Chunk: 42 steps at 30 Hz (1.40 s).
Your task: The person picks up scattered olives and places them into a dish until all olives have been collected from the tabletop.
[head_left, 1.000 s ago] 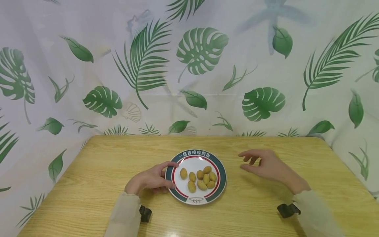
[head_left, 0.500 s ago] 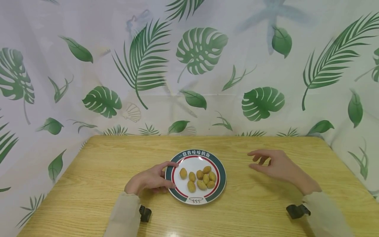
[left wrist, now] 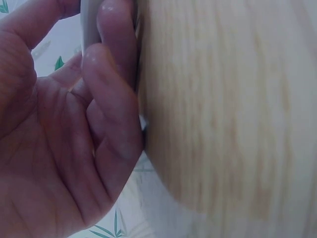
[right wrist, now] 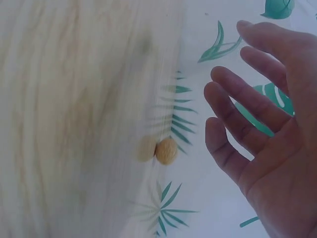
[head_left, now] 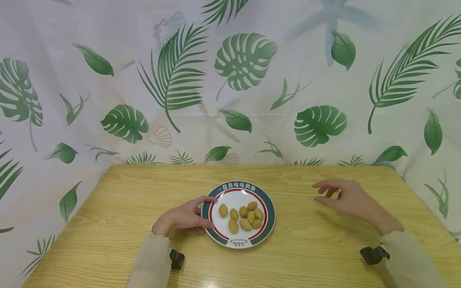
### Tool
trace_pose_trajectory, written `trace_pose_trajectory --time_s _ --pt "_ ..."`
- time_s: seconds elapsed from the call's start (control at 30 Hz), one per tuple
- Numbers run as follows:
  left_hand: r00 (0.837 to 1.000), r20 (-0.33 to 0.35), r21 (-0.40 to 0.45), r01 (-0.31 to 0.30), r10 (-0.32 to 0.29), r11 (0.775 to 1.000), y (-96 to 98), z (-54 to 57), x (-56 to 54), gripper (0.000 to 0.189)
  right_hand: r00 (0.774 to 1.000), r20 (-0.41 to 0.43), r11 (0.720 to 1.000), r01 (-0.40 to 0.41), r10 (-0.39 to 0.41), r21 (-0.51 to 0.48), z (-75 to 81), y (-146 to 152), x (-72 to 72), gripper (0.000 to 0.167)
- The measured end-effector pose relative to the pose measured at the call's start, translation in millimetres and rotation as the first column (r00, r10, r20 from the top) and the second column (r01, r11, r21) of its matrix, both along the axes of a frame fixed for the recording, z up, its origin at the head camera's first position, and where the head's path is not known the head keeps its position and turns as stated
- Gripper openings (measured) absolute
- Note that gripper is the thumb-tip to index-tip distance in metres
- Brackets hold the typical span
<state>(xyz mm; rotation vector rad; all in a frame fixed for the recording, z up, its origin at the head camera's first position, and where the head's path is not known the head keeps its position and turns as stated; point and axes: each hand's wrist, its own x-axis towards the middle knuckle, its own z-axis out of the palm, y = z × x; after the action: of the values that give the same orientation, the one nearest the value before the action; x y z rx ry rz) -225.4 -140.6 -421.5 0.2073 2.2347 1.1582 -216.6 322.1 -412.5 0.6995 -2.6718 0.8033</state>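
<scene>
A round plate (head_left: 268, 224) with a dark green rim and red ring sits mid-table. Several small yellow-brown oval pieces (head_left: 233, 226), like fruit, lie on it, most bunched to the right. My left hand (head_left: 183, 216) grips the plate's left rim, thumb and index finger on top. In the left wrist view, other fingers (left wrist: 106, 79) curl beside the pale plate edge (left wrist: 90, 25), low against the table. My right hand (head_left: 345, 198) hovers right of the plate, fingers loosely bent and holding nothing. The right wrist view shows one brown round piece (right wrist: 167, 151) on the table, beyond the fingertips.
The wooden table (head_left: 144, 182) meets a white leaf-print curtain (head_left: 259, 132) at its back edge. Black wrist devices (head_left: 374, 255) sit at both sleeve cuffs.
My right hand has drifted to the right, away from the plate, in steady steps. The left hand, the plate and the pieces on it stay where they were.
</scene>
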Motion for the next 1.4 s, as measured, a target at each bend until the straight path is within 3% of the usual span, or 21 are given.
trace_pose_trajectory --time_s 0.33,0.67,1.4 --pt "1.000 -0.015 -0.013 0.009 -0.010 1.000 0.2 1.2 1.1 0.067 1.000 -0.015 1.000 0.021 -0.021 0.009 -3.8 17.4 -9.1 0.029" --pt "1.000 -0.012 -0.022 0.000 -0.001 1.000 0.6 4.0 1.7 0.067 0.985 0.121 0.992 0.114 -0.119 0.048 -2.8 27.1 -13.8 0.033" --pt "1.000 0.001 -0.005 0.007 -0.007 1.000 -0.7 1.6 -0.1 0.067 0.948 0.239 0.975 0.183 -0.209 0.124 -7.2 54.3 -29.3 0.043"
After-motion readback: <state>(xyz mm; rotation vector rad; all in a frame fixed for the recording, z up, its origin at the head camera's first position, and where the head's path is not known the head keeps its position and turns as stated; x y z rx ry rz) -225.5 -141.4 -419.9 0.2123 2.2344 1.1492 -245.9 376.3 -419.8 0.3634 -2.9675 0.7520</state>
